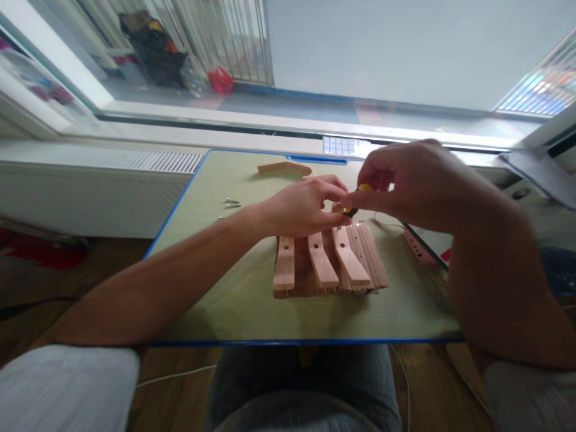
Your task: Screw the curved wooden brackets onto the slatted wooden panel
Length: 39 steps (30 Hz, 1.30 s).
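On the table lies a brown corrugated board [375, 270] bearing three pale wooden curved pieces, a left one [284, 264], a middle one [323, 264] and a right one [352, 264], each with a dark hole. My left hand [301, 207] reaches over their upper ends, thumb and fingers closed around the far end of the right wooden piece. In my right hand [405, 183] a small yellow-and-black screwdriver [365, 188] is pinched, tilted down toward that same end. Its tip is hidden behind my left fingers.
Another curved wooden piece [281, 167] lies at the far side of the blue-edged table [202, 300]. Several screws [232, 203] lie left of my left hand. A pink power strip [418, 247] is at the right, with a cable. A window and radiator [153, 161] stand beyond.
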Available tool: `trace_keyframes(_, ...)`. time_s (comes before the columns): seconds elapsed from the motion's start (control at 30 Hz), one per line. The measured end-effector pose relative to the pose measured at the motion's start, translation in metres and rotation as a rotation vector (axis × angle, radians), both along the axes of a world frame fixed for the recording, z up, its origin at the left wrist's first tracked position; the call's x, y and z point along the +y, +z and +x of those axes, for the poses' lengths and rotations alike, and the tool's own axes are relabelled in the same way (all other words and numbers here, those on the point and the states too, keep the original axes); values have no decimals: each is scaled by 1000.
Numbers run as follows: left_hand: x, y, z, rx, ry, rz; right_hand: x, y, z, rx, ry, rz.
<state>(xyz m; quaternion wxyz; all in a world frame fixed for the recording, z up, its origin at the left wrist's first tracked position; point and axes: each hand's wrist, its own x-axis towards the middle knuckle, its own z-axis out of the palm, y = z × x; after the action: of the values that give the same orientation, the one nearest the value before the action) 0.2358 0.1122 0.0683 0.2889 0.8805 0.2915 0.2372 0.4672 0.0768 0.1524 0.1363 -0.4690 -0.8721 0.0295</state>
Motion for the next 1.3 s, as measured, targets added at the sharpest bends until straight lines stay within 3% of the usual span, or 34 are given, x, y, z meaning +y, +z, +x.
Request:
trace_keyframes(0.13,0,1,0,2,-26,1,-1,4,8,39,164,-105)
trace_keyframes(0.4,1,2,0,6,-31,-1,-6,2,-3,-95,-32,-10)
trace_keyframes(0.6,0,1,0,13,-44,4,-6,2,5,39,171,-36)
trace_keyframes(1.0,0,1,0,35,-13,14,-1,-6,0,-63,3,103)
trace_keyframes(1.3,2,0,0,44,-34,20,-1,4,9,-55,137,-41)
